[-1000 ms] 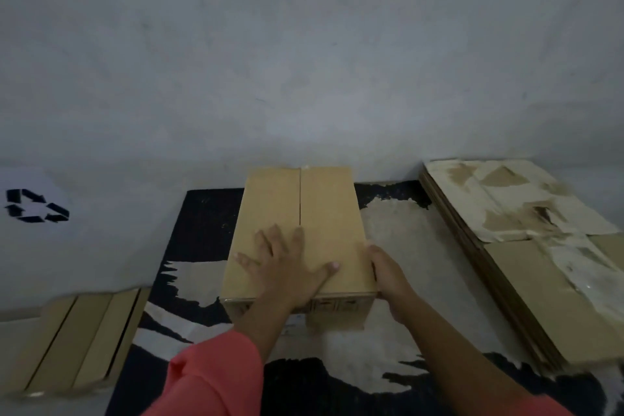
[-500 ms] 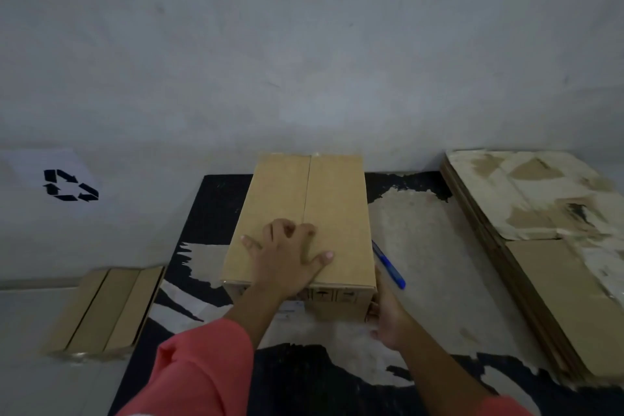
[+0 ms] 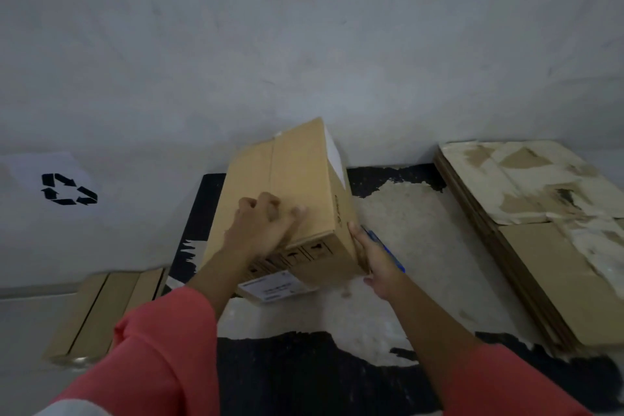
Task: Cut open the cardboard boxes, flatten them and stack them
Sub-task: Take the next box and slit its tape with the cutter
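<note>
A closed brown cardboard box (image 3: 297,172) stands tilted on the black and beige mat (image 3: 422,246), its right side raised off the mat. My left hand (image 3: 266,226) presses on its top near the front edge, fingers curled. My right hand (image 3: 371,257) cups the box's lower right front corner from beneath. A blue pen-like cutter (image 3: 385,248) lies on the mat just behind my right hand. A white label (image 3: 277,289) shows on the box's front face.
A stack of flattened cardboard (image 3: 547,246) with torn white patches lies on the right. Another closed box (image 3: 98,311) sits on the floor at the left. A recycling sign (image 3: 67,189) is on the grey wall, which rises close behind the box.
The box has tipped up on its left edge, its right side lifted. My right hand went from the box's side to under its front right corner. My left fingers curled.
</note>
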